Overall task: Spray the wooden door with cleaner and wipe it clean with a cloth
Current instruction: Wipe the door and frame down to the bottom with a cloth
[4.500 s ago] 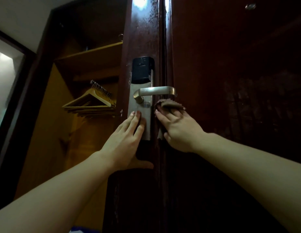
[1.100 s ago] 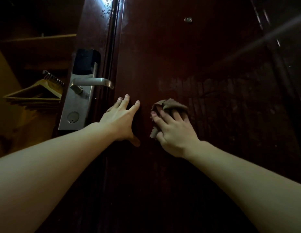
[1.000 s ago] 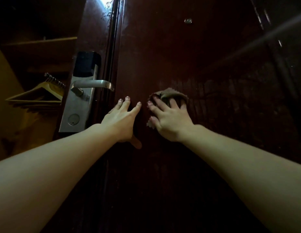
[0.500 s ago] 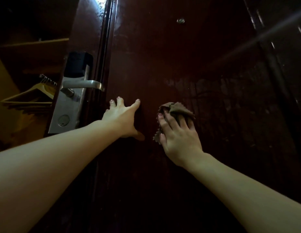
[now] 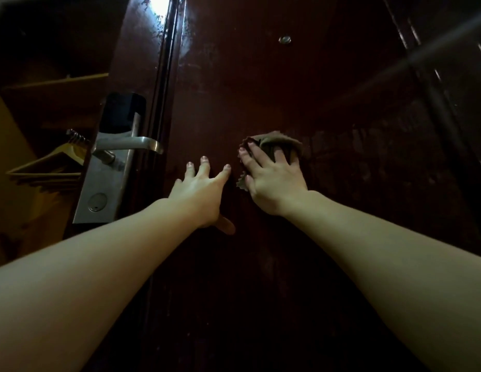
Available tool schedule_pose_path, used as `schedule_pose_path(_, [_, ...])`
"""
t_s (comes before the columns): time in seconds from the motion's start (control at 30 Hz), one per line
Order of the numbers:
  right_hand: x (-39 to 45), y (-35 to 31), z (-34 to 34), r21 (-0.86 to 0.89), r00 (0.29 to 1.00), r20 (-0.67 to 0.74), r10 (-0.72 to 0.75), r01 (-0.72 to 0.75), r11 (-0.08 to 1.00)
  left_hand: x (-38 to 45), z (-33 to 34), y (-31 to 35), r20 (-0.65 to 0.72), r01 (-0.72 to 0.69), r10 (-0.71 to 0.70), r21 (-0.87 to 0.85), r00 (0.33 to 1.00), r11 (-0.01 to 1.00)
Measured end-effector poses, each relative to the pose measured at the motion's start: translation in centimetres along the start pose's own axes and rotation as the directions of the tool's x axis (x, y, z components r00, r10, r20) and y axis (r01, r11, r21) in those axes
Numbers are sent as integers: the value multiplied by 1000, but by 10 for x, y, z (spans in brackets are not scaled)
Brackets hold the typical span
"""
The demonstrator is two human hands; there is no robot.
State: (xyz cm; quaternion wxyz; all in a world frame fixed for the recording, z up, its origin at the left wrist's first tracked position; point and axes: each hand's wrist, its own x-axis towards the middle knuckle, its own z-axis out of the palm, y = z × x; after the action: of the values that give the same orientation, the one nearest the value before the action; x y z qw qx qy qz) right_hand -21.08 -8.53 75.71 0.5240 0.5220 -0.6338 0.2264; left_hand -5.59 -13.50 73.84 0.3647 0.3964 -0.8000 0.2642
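Crumpled brown cloth (image 5: 277,146) on glossy door (image 5: 261,84)

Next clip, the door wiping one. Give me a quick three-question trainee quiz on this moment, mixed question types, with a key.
1. True or false: the left hand holds the cloth.
2. Multiple choice: where is the lever handle relative to both hands? A) to their left B) to their right C) below them
3. Fill in: the right hand presses the cloth against the ____.

Key:
1. False. The left hand lies bare on the door, fingers spread.
2. A
3. door
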Motion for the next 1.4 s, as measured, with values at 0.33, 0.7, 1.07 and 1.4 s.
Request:
schedule_pose_path(0.33, [-38, -12, 20, -10, 987, -146, -62, 62, 998, -2, -4, 4, -4, 3, -3, 70, 1000, 998])
schedule_pose_path(0.7, [18, -8, -1, 59, 997, -41, 72, -70, 996, 0, -8, 6, 37, 27, -32, 130, 999, 991])
schedule_pose_path(1.07, [-40, 46, 12, 104, 905, -177, 388, -374, 921, 15, -26, 55, 110, -206, 177, 381, 978, 902])
schedule_pose_path(1.4, [-16, 33, -8, 83, 992, -43, 116, -112, 990, 16, -27, 58, 129, -198, 158, 410, 979, 890])
